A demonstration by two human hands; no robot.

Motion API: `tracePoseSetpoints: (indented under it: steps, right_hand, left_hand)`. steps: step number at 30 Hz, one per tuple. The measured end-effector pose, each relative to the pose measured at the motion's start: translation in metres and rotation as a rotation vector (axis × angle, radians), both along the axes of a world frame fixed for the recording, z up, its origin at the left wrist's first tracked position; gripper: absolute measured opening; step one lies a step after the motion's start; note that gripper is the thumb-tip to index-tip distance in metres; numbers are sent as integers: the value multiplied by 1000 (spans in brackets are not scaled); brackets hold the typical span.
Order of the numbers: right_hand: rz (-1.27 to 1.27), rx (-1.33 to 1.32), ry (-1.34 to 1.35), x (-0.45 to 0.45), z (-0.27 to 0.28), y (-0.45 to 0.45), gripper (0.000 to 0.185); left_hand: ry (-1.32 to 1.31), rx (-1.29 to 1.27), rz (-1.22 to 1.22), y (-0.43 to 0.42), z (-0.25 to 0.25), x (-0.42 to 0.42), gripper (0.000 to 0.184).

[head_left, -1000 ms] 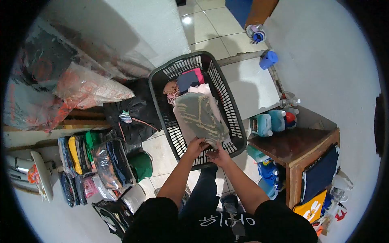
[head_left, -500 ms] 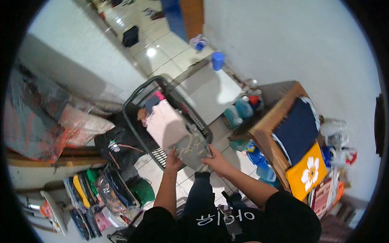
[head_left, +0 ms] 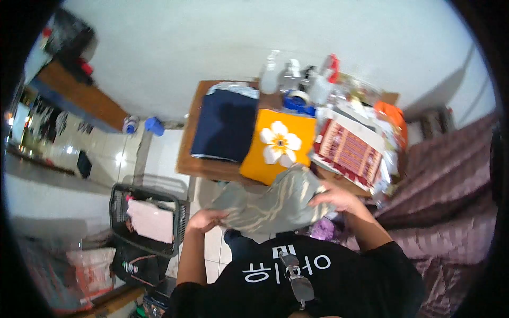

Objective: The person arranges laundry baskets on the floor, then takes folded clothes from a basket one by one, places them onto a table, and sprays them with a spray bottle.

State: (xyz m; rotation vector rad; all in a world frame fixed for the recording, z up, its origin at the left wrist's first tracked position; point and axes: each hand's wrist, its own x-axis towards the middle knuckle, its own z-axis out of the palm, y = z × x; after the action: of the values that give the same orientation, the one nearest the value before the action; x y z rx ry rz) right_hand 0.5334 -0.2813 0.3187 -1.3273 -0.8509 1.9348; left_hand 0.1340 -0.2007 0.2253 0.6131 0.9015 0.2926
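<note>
A grey-green cloth with pale wavy lines (head_left: pixel 268 206) is stretched loosely between my two hands, sagging in front of my body. My left hand (head_left: pixel 209 218) grips its left end, and my right hand (head_left: pixel 338 199) has its right end pinched between thumb and fingers. The cloth's upper edge overlaps the front of the wooden table (head_left: pixel 185 159). Just beyond it lies a folded yellow cloth with a white flower (head_left: pixel 254 164), and to the left of that is a stack of folded dark blue cloth (head_left: pixel 222 124).
A dark laundry basket (head_left: pixel 181 222) holding folded pink cloth (head_left: pixel 151 222) stands on the floor at the left. Spray bottles (head_left: pixel 269 74), a tape roll (head_left: pixel 299 98) and a red-and-white printed packet (head_left: pixel 350 148) crowd the table's right half. A purple curtain (head_left: pixel 440 185) hangs at right.
My view has turned right, from the basket to the table. The cloth, earlier a compact piece over the basket, is now spread wider between my hands, which are farther apart.
</note>
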Motion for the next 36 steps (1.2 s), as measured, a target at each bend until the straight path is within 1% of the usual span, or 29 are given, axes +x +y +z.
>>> tracePoseSetpoints:
  steps: [2,4,6,8,9,12,13,14,15,16,17,18,20,21,24,25,26,28,29,30,32,33,35,36]
  right_hand:
    - [-248,7,-113,69,12,-29,54]
    - [-514,40,-244,112,51,-48,56]
    - [-691,109,-356,171,42,-65,56]
    - [-743,116,-354,216,42,-74,57]
    - [-788,129,-304,230,37,-76,53]
    - [-830,76,-385,275,-26,-78,51]
    - [-800,25,-356,277,-40,-78,51]
    - [-756,-1,-360,290,-72,-80,54]
    - [-769,-44,-344,285,-82,-82,54]
    - [-782,-83,-329,280,-93,-83,53]
    - [-800,68,-270,285,-114,-81,51]
    - [-819,111,-272,294,-132,-83,51]
    - [-854,177,-274,285,-131,-81,51]
    - [-848,225,-292,285,-137,-81,53]
    - [-881,288,-535,286,-127,-84,52]
    - [-943,290,-657,288,-129,-86,51]
    - [-937,265,-728,292,-136,-88,51]
    - [-922,209,-870,297,-155,-96,51]
    - [-820,106,-837,295,-152,-95,53]
    - [-742,63,-1002,288,-149,-96,52]
    - [-741,25,-1120,279,-146,-90,52]
    - [-722,-38,-1242,277,-145,-84,53]
    - [-674,-172,-1480,262,-119,-70,55]
    - [-700,-32,-1552,255,-109,-60,57]
  left_hand:
    - [-95,76,-59,27,18,87,55]
    - [-119,169,-103,46,70,173,54]
    - [-263,237,-87,66,67,243,50]
    - [-286,269,-117,84,65,296,47]
    - [-299,285,-128,90,61,317,46]
    - [-290,308,-184,99,21,361,45]
    - [-214,332,-238,97,8,372,48]
    - [-116,394,-302,99,-16,376,49]
    - [-19,458,-363,104,-44,380,51]
    - [79,524,-423,109,-58,384,52]
    - [145,456,-366,105,-39,390,52]
    - [160,552,-333,108,-42,396,51]
    - [198,726,-271,115,-56,406,48]
    - [188,772,-271,117,-64,408,47]
    - [139,928,-257,126,-81,419,45]
    - [123,975,-244,126,-87,421,45]
    - [107,1020,-232,124,-86,422,45]
    - [249,1147,-287,115,-75,418,42]
    - [319,1211,-313,111,-69,417,41]
    - [367,1234,-304,108,-67,416,42]
    - [470,1274,-280,101,-62,418,44]
    - [503,1292,-269,100,-61,420,46]
    - [572,1322,-252,92,-49,420,49]
    - [573,1312,-249,92,-49,419,51]
